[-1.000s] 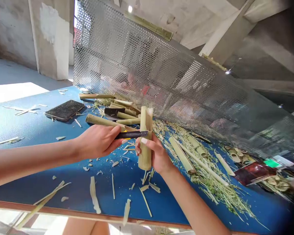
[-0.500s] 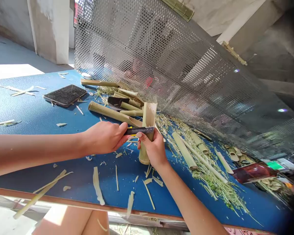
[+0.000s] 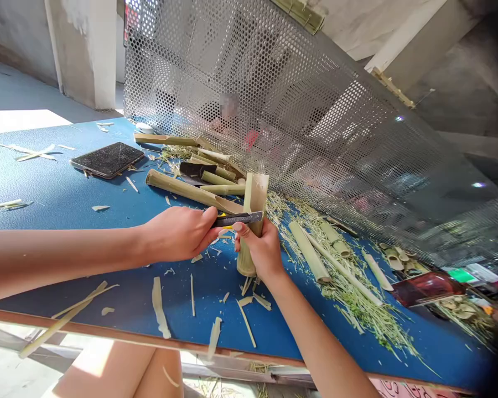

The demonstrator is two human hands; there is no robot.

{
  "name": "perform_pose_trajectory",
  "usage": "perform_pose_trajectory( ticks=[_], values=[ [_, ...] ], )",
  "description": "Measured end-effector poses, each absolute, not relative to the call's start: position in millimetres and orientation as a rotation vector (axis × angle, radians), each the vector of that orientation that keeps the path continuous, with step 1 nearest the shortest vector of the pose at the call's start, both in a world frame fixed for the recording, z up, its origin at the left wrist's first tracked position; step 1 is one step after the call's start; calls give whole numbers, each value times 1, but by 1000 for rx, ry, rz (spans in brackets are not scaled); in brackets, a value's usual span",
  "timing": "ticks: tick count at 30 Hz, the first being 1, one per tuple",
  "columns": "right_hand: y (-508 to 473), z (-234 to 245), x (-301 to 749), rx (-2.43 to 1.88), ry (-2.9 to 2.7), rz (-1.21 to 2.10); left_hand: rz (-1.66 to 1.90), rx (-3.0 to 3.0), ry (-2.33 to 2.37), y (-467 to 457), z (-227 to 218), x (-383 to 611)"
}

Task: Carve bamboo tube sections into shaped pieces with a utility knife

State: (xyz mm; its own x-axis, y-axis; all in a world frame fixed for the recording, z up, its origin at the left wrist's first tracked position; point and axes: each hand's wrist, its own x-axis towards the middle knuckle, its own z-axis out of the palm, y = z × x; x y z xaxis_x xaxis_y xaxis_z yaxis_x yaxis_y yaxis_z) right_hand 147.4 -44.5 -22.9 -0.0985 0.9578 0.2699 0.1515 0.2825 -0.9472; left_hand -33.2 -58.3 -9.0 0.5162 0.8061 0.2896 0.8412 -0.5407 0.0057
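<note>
At the blue table, the left hand has fingers clamped on a dark knife with yellow parts. The knife crosses a near-upright bamboo piece, around which the right hand is closed. Lettering on a pink surface, lower right, is cut off, unreadable.

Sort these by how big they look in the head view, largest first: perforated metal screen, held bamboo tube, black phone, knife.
1. Perforated metal screen
2. Held bamboo tube and black phone: unsure, as the tube is partly covered and the phone looks farther away
3. Knife
</note>
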Motion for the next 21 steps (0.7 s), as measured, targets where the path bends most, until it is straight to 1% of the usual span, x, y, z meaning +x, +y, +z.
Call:
perform_pose_trajectory(
  ticks=[8, 14, 21],
  values=[
    [-49, -21, 152, -1095, -1538, 890, -366, -2615, -1402, -61, -9, -32],
    [-53, -23, 149, -1108, -1538, 732, -356, -2561, -1394, -64, -9, -31],
    [-49, -22, 145, -1067, -1395, 807, -414, -2441, -1419, -67, -1, -24]
  ],
)
